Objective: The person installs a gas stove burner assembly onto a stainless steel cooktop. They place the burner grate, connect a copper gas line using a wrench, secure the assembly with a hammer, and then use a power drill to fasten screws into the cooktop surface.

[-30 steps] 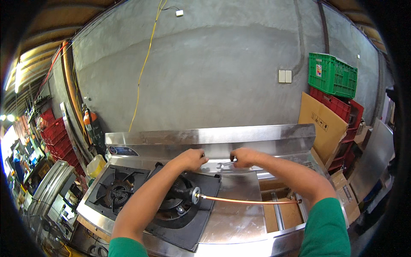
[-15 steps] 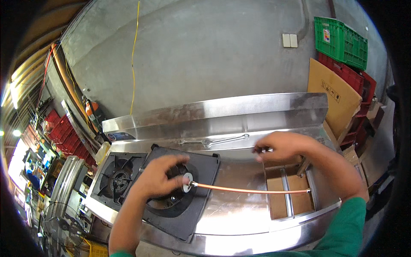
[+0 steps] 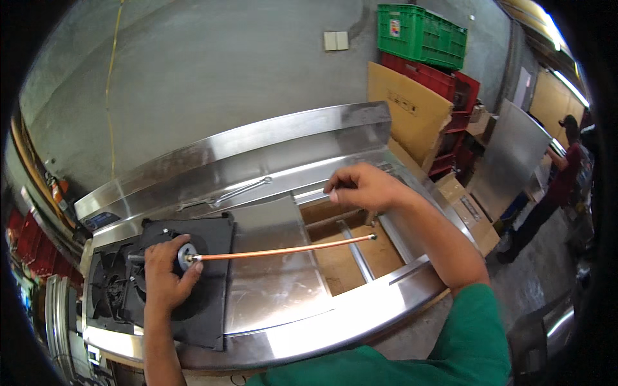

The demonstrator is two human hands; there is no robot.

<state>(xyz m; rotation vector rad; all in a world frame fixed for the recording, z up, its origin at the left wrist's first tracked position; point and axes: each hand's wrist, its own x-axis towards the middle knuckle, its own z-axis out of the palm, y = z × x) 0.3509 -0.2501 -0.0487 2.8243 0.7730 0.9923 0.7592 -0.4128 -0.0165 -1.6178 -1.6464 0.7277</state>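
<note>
My left hand is closed around a round metal disc fitting with a grey tubular end poking out on its left. From the disc a thin copper tube runs right, above the steel top, to a small nut at its far end. Below my left hand lies a black square cast-iron stove plate. My right hand hovers over the rear of a rectangular opening, fingertips pinched together; anything between them is too small or hidden to make out.
The opening in the stainless steel counter has a metal bar across it. Two wrenches lie along the back. A black burner grate sits left. Cardboard and stacked crates stand right; a person is beyond.
The view has swung right, bringing a person into sight. My left fingers, spread earlier, have closed around the disc fitting. My right hand has moved over the opening's rear.
</note>
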